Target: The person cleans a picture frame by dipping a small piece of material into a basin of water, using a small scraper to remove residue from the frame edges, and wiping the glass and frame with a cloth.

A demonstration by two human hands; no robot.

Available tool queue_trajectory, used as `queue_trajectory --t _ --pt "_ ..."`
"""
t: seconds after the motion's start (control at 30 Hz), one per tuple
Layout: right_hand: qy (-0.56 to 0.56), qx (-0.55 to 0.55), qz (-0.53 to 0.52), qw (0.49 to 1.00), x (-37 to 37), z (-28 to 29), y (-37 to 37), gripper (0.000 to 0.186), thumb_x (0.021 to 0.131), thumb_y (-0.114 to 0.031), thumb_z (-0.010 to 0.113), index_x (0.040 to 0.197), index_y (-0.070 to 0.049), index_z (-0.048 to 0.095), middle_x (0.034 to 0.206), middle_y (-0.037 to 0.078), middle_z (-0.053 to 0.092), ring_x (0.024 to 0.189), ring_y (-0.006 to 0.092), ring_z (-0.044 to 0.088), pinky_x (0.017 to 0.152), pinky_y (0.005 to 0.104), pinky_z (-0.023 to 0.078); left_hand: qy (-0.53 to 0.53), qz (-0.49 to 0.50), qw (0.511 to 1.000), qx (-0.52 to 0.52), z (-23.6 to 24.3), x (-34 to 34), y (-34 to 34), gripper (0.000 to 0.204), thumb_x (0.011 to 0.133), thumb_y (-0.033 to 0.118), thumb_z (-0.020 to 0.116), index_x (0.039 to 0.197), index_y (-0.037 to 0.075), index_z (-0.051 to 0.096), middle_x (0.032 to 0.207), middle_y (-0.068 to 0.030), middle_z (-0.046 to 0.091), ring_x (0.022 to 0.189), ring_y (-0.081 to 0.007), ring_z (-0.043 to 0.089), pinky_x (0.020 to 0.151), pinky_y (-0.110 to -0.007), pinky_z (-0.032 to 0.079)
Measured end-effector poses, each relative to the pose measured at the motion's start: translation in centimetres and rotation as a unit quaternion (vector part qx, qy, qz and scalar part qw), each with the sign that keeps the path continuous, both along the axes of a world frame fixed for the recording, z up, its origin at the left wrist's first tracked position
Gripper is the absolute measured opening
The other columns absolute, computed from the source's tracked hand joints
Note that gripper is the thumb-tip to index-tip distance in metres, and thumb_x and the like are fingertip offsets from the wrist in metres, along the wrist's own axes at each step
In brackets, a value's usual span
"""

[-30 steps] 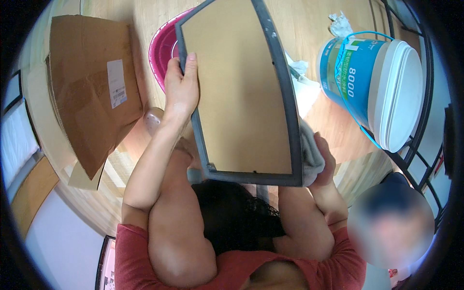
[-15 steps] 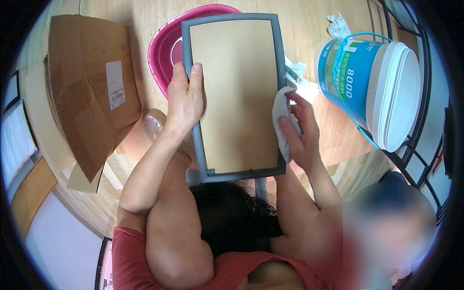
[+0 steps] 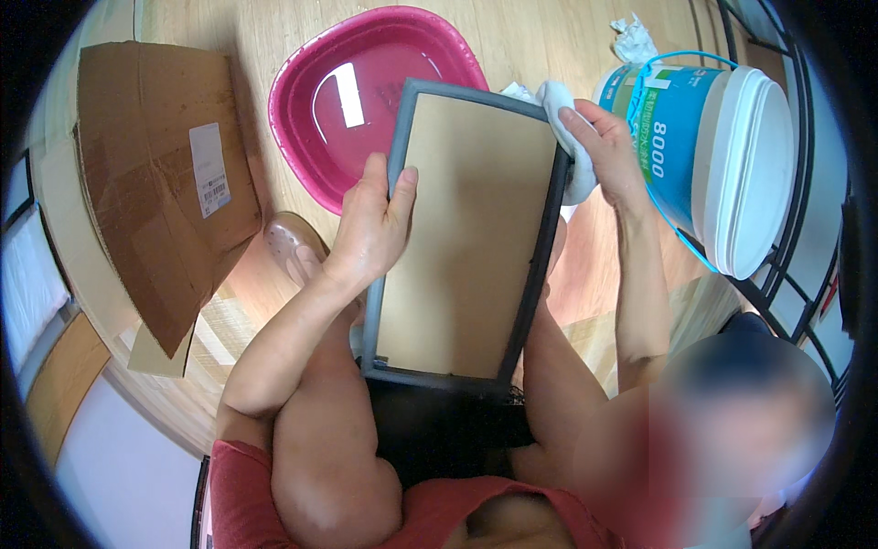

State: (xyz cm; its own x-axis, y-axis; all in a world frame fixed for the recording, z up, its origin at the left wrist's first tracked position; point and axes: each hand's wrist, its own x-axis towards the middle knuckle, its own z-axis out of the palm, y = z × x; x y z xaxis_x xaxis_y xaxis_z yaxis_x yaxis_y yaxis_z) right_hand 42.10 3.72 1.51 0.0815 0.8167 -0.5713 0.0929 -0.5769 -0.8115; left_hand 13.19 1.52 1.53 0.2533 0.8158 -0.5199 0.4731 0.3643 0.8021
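Observation:
A rectangular frame (image 3: 476, 238) with a tan board inside its border is held above my lap, its top leaning right. The border looks dusty grey along the left and top, darker along the right and bottom. My left hand (image 3: 373, 224) is closed on the left side, thumb over the board. With my right hand (image 3: 611, 151) I pinch a folded white cloth (image 3: 569, 137) against the upper right corner. Beyond the frame, a pink basin (image 3: 293, 101) with water in it stands on the floor, partly covered by the frame.
On the left stands an open cardboard box (image 3: 151, 192). To the right a blue and white lidded bucket (image 3: 681, 156) stands beside a black metal rack (image 3: 794, 201). Crumpled white tissue (image 3: 633, 41) lies behind the bucket. Another person, blurred, is at lower right.
The frame has come nearer to me and tilted to the right, uncovering more of the basin. My right hand and the cloth have moved up the right edge to the top corner.

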Motion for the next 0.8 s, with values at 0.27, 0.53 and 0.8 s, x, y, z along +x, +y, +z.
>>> queue_trajectory --t 0.27,0.53,0.8 --pt "-0.094 0.03 0.232 0.968 2.2 -0.5 0.5 0.024 0.09 -0.022 0.067 0.099 0.0 0.071 0.084 0.001 0.069 0.078 0.0047 0.059 0.068 0.022 0.048 0.005 -0.066 0.998 0.006 0.6 -0.3 1.2 0.026 0.101 0.025 0.048 0.091 0.002 0.042 0.062 -0.0102 0.051 0.057 -0.0163 0.05 0.054 -0.034 0.041" --pt "0.081 -0.007 0.033 0.996 4.6 -4.5 -0.4 0.026 0.094 -0.025 0.062 0.104 -0.002 0.069 0.091 0.002 0.069 0.079 0.0062 0.061 0.071 0.0217 0.049 -0.009 -0.052 0.998 0.015 0.4 0.0 2.1 0.024 0.099 0.022 0.049 0.095 -0.001 0.045 0.063 -0.018 0.054 0.059 -0.0304 0.058 0.057 -0.042 0.044" --pt "0.206 0.09 -0.104 0.969 6.8 -5.1 -2.2 0.033 0.098 -0.022 0.053 0.122 0.0 0.057 0.113 0.005 0.065 0.1 0.013 0.062 0.086 0.0264 0.05 -0.003 -0.053 0.998 0.04 0.3 -0.9 2.5 0.023 0.1 0.025 0.05 0.096 0.002 0.048 0.065 -0.0055 0.05 0.059 -0.0125 0.048 0.056 -0.031 0.041"
